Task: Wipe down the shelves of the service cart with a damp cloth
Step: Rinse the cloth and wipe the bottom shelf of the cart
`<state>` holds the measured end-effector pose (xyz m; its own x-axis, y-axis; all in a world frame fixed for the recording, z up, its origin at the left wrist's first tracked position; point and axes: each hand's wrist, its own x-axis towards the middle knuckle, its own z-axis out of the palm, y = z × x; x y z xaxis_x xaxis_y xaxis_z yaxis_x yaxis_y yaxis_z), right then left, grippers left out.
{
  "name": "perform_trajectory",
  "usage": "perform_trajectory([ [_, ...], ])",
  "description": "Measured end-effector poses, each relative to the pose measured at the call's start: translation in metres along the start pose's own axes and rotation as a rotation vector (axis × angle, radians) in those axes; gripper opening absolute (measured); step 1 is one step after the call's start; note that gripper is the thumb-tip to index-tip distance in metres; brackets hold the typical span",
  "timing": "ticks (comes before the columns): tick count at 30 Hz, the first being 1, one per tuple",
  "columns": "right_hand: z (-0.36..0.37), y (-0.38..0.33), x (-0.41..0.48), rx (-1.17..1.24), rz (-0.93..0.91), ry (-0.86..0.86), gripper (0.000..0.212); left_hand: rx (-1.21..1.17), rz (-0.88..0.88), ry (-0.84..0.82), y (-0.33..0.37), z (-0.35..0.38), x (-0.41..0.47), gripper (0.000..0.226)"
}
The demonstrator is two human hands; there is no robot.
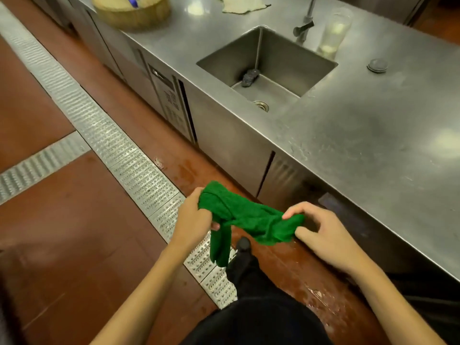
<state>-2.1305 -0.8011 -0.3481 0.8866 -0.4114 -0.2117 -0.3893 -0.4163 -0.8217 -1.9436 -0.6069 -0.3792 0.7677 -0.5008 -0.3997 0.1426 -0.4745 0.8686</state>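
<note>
Green cloth (251, 217) held bunched between two hands, low over the red floor beside the steel counter (361, 145).

Head view: gripped one end in the left hand (193, 217), fingers curled round it with a tail hanging below; pinched the other end in the right hand (321, 235) between thumb and fingertips. Stretched that way probably to wring or refold it before wiping, and held clear of the counter, perhaps to let any drips land near the drain grate (112, 145). Saw no service cart, so wiping judged not yet begun. Counted one green cloth, two hands, one sink (281, 53) holding one dark scouring pad (249, 77), one tap (305, 23), one clear cup (334, 33), one round chopping block (132, 11), one pale rag (242, 5).
</note>
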Motion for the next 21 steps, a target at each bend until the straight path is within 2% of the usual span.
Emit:
perform_trajectory([
  [2, 0.007, 0.006, 0.035, -0.055, 0.022, -0.027, 0.048, -0.051, -0.004, 0.032, 0.018, -0.009, 0.021, 0.047],
  [6, 0.005, -0.004, 0.103, 0.017, -0.007, -0.035, 0.049, -0.074, 0.045, 0.023, 0.066, -0.011, 0.059, 0.045],
  [7, 0.005, -0.006, 0.119, 0.032, -0.018, -0.071, 0.06, -0.073, 0.055, 0.012, 0.078, -0.009, 0.068, 0.047],
  [10, 0.016, -0.013, 0.17, 0.082, -0.072, -0.194, 0.111, -0.12, 0.077, 0.023, 0.116, -0.003, 0.096, 0.053],
  [12, 0.026, -0.015, 0.205, 0.15, -0.148, -0.136, 0.122, -0.159, 0.109, 0.027, 0.143, -0.002, 0.113, 0.058],
  [14, 0.029, -0.019, 0.237, 0.248, -0.154, 0.01, 0.103, -0.186, 0.152, 0.025, 0.167, -0.003, 0.128, 0.06],
  [18, 0.006, -0.021, 0.291, 0.323, -0.001, 0.22, 0.017, -0.158, 0.308, 0.021, 0.2, -0.012, 0.16, 0.07],
  [19, -0.006, -0.023, 0.303, 0.321, 0.051, 0.253, 0.007, -0.153, 0.346, 0.018, 0.203, -0.017, 0.17, 0.071],
  [21, -0.031, -0.026, 0.324, 0.385, 0.117, 0.343, 0.014, -0.108, 0.374, 0.015, 0.202, -0.027, 0.197, 0.075],
])
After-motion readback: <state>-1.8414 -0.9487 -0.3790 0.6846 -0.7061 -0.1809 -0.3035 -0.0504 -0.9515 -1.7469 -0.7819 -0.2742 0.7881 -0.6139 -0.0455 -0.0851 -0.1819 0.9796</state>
